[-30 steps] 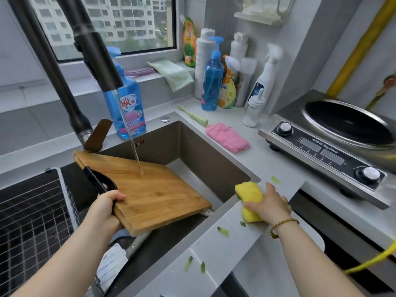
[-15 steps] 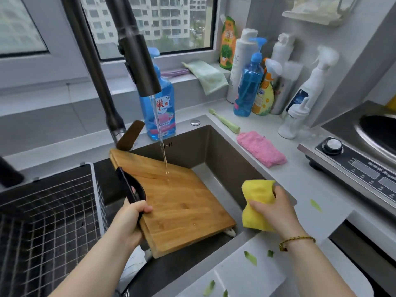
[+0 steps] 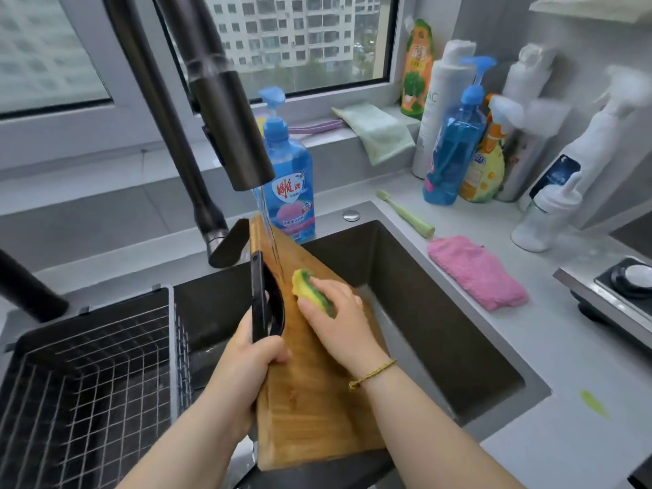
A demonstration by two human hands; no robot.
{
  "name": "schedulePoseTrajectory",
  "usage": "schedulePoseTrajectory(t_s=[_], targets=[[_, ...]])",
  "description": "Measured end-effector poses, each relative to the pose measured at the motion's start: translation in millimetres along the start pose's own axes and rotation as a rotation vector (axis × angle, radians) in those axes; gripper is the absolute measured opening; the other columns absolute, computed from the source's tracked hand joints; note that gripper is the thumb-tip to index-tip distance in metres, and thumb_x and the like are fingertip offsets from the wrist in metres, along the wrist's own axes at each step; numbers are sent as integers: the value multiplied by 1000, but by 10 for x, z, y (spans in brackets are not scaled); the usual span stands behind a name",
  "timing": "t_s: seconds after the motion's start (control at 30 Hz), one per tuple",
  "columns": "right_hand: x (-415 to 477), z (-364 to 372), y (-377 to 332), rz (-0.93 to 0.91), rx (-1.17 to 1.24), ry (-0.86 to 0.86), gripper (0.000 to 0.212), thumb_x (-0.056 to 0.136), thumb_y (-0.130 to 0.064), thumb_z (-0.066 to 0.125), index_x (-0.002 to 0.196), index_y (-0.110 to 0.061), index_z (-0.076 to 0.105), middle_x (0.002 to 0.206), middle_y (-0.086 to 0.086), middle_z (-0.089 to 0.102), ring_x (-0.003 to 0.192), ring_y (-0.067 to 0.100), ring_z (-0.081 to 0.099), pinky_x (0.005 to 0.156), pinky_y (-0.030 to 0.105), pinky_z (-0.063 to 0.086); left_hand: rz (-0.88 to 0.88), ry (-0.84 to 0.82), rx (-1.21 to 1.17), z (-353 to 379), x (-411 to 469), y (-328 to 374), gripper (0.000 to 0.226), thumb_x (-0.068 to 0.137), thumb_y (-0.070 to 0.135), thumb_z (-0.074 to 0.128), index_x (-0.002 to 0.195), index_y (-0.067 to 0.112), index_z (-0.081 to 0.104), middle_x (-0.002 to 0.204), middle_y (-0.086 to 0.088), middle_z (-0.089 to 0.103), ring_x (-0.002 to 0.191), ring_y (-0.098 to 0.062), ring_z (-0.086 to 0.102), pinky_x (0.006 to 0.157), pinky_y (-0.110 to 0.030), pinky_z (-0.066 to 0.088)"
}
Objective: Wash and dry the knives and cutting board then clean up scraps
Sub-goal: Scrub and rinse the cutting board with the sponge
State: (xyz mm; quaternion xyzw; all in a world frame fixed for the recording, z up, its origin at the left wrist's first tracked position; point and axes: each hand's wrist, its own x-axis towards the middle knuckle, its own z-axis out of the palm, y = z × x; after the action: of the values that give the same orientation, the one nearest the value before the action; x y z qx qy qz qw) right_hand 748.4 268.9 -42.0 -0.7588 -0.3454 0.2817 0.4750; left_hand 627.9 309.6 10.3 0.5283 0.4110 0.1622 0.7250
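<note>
A wooden cutting board (image 3: 310, 411) with a black handle stands tilted steeply on edge in the dark sink (image 3: 441, 312). My left hand (image 3: 254, 358) grips its black handle at the board's left edge. My right hand (image 3: 338, 322) presses a yellow-green sponge (image 3: 312, 289) against the board's face, fingers curled over the sponge. Water runs from the black faucet (image 3: 233, 128) onto the upper part of the board. A bit of a knife (image 3: 243, 460) shows in the sink under the board's lower corner.
A wire drying basket (image 3: 88, 382) fills the left basin. A blue dish soap bottle (image 3: 291, 181) stands behind the sink. A pink cloth (image 3: 476, 270), a green brush (image 3: 405, 213) and several bottles (image 3: 458, 135) line the counter at right. One green scrap (image 3: 594, 402) lies near the stove (image 3: 621, 287).
The board went from lying flat to standing nearly on edge under the stream. My right hand carried the sponge from the sink's right rim onto the board's face.
</note>
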Motion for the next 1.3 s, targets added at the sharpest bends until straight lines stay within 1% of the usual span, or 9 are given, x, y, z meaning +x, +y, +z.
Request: schedulePoseTrajectory(t_s=[0.07, 0.27, 0.43, 0.53, 0.7, 0.93, 1.03, 1.13, 1.3], targets=[[-36, -7, 68, -32, 35, -72, 44, 93, -30, 47, 136, -31, 38, 143, -9, 29, 134, 10, 18, 110, 27, 19, 18, -12, -4, -10, 13, 38, 58, 79, -16, 38, 81, 40, 55, 84, -8, 65, 72, -24, 58, 58, -32, 47], [368, -90, 221, 102, 89, 72, 43, 95, -28, 46, 137, -30, 39, 140, 0, 33, 133, 19, 30, 113, 37, 27, 42, -70, -19, -34, -22, 59, 54, 51, 0, 51, 68, 50, 65, 69, 0, 70, 57, -18, 65, 51, -31, 53], [287, 21, 59, -26, 183, 66, 40, 94, -30, 45, 134, -24, 44, 136, -3, 33, 120, 3, 31, 97, 15, 26, 43, -64, -24, -65, -38, 49, 60, 47, 3, 47, 87, 48, 58, 71, 2, 72, 55, -14, 66, 47, -26, 54], [427, -27, -59, -94, 210, 67, 38, 93, -25, 50, 131, -22, 48, 129, -3, 35, 114, 5, 37, 86, 9, 38, 64, -85, -16, -64, -94, 55, 60, 47, 2, 46, 76, 52, 64, 72, 2, 72, 57, -14, 66, 50, -27, 54], [772, -158, 70, 196, 257, 223, 41, 93, -26, 48, 134, -23, 45, 139, 6, 38, 121, 20, 44, 105, 34, 38, 87, -89, 1, -95, -144, -11, 65, 47, 2, 47, 86, 53, 58, 76, 5, 73, 63, -12, 68, 51, -24, 55], [141, 100, 161, -9, 160, 63, 38, 93, -22, 50, 130, -24, 49, 117, -11, 35, 113, 1, 34, 82, -4, 26, 88, -24, -56, -165, -45, 13, 62, 46, 2, 47, 80, 52, 63, 82, 0, 72, 77, -25, 65, 62, -34, 53], [146, 40, 385, 204, 216, 93, 37, 95, -21, 46, 132, -20, 48, 129, -2, 43, 109, 7, 42, 83, 6, 29, 75, 13, -70, -200, -17, 12, 64, 46, 3, 47, 89, 49, 58, 87, 0, 71, 82, -27, 64, 65, -35, 51], [31, 57, 450, 343, 245, 73, 40, 93, -24, 49, 133, -22, 47, 135, 2, 41, 109, 11, 45, 95, 21, 36, 80, 0, -78, -185, -36, 30, 57, 47, 4, 46, 75, 50, 64, 75, 1, 70, 73, -23, 63, 60, -32, 51], [-363, 187, 405, 186, 209, 18, 39, 92, -23, 51, 131, -26, 46, 117, -8, 35, 102, -2, 39, 85, 1, 29, 79, 6, -77, -138, -66, 59, 48, 52, 2, 49, 66, 44, 67, 87, -11, 62, 72, -25, 58, 59, -33, 49]])
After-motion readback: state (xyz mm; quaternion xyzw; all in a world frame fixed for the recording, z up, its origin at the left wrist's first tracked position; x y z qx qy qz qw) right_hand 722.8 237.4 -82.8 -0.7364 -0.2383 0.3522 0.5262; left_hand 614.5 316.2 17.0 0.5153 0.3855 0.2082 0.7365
